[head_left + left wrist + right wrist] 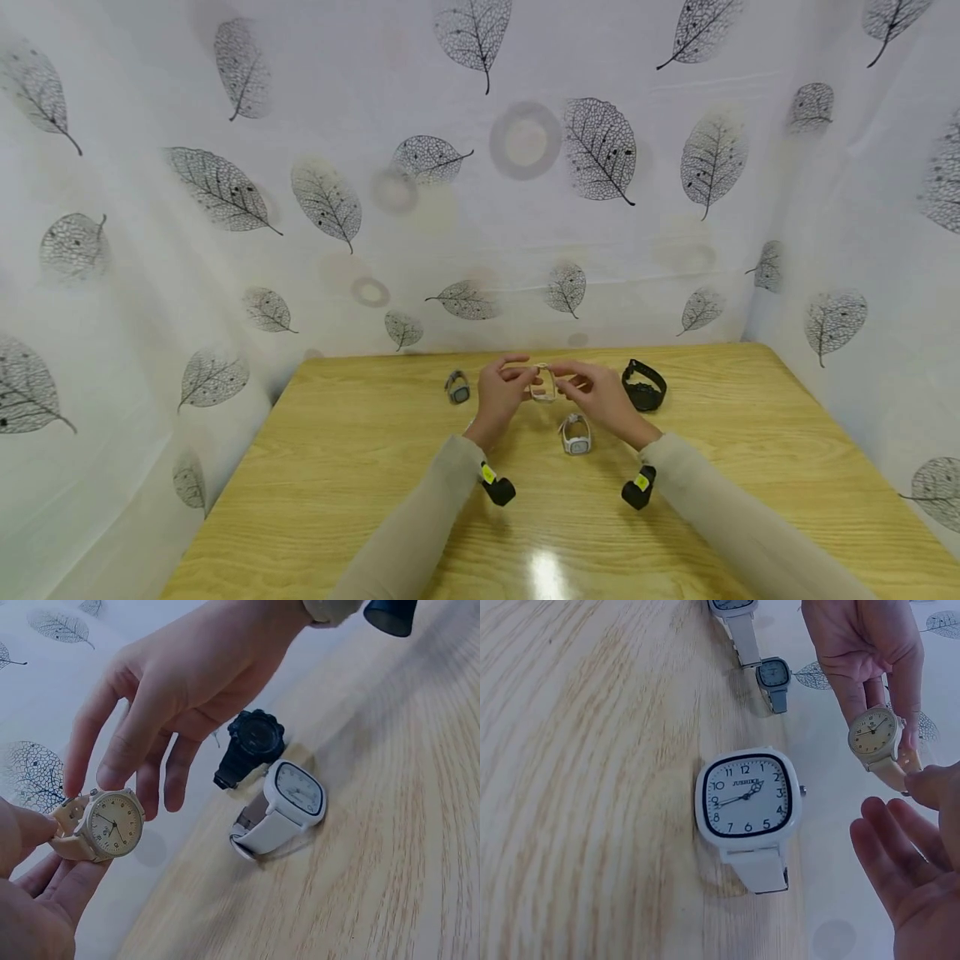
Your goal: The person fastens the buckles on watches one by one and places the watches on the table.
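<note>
Both hands hold a cream wristwatch with a round dial, raised above the table. My left hand grips it from the left, its thumb against the strap in the left wrist view. From the other side my right hand pinches the strap near the case between thumb and index finger, its other fingers spread. Below the hands a white square-faced watch stands on the table, its strap looped. To the right of the right hand lies a black watch. A grey-blue watch sits left of the left hand.
The wooden table reaches back to a white leaf-patterned curtain, which also hangs at both sides. Another pale-strapped watch is partly cut off in the right wrist view; the left forearm mostly hides it from the head view.
</note>
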`<state>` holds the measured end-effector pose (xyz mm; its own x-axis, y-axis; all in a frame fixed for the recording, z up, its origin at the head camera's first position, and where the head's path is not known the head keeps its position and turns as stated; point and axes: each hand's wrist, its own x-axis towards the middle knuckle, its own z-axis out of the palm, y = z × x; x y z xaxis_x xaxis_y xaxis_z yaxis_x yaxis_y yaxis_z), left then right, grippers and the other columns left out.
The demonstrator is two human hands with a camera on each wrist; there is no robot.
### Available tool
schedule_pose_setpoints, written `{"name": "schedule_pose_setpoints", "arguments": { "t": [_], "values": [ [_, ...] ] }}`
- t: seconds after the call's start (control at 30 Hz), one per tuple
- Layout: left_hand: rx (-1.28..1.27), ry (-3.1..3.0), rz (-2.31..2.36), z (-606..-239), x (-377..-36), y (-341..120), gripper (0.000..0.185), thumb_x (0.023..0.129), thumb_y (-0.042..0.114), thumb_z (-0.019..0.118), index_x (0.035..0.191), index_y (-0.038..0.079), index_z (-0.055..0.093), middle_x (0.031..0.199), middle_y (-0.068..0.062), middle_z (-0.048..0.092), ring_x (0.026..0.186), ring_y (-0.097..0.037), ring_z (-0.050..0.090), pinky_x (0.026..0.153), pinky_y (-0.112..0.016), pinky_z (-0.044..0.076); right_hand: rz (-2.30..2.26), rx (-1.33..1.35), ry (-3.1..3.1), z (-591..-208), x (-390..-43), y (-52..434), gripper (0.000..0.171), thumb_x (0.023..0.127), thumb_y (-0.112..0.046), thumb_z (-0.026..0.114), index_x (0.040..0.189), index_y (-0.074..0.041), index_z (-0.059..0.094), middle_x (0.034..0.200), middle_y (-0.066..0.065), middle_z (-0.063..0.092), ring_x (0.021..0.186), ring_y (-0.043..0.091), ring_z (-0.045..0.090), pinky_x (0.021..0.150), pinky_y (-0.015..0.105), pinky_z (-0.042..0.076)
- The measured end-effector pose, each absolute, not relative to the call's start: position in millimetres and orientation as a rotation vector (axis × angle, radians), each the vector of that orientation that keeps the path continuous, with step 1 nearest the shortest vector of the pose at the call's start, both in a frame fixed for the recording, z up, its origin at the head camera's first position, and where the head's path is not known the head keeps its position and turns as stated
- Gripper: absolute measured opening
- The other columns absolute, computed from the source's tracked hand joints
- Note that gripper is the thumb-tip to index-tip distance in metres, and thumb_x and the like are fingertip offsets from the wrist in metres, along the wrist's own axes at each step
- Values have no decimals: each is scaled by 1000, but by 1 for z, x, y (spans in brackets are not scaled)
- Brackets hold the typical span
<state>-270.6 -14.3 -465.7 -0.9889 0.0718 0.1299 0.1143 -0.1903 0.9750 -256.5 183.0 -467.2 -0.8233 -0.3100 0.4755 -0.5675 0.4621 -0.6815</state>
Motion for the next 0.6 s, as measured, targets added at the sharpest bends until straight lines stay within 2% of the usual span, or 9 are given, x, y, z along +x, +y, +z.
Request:
{"name": "schedule_pose_setpoints", "arguments": {
  "t": [0.1,0.23,0.43,0.5,0.6],
  "values": [
    [-204,-1972,-2409,-466,-271,-15,24,95,5,73,119,2,69,94,-20,76,82,-28,76,71,-41,63,1330,743,-2458,-467,-255,184,27,101,-13,67,128,-10,73,105,11,76,79,35,74,66,28,60],
    [-206,-1980,-2412,-464,-270,-15,23,95,4,73,117,0,69,98,-26,75,83,-30,76,71,-42,63,1351,716,-2506,-467,-254,184,30,102,-18,66,130,-9,71,103,9,76,82,33,75,68,29,60],
    [-196,-2026,-2406,-467,-270,-17,16,97,7,72,111,0,70,106,-28,73,88,-36,75,70,-41,63,1534,705,-2536,-465,-253,186,37,102,-19,67,137,-6,65,118,21,72,91,32,75,79,47,61],
    [-194,-2041,-2416,-468,-270,-18,16,97,8,72,111,-1,70,107,-28,73,85,-37,76,68,-43,63,1583,708,-2544,-463,-253,187,39,101,-19,68,138,-6,64,125,23,69,93,30,75,82,52,60],
    [-186,-2064,-2447,-469,-270,-19,16,98,9,71,111,-1,70,105,-24,74,77,-31,76,65,-47,63,1611,719,-2564,-463,-255,188,43,100,-18,69,140,-3,62,133,25,64,94,26,75,83,52,60]
  ]
}}
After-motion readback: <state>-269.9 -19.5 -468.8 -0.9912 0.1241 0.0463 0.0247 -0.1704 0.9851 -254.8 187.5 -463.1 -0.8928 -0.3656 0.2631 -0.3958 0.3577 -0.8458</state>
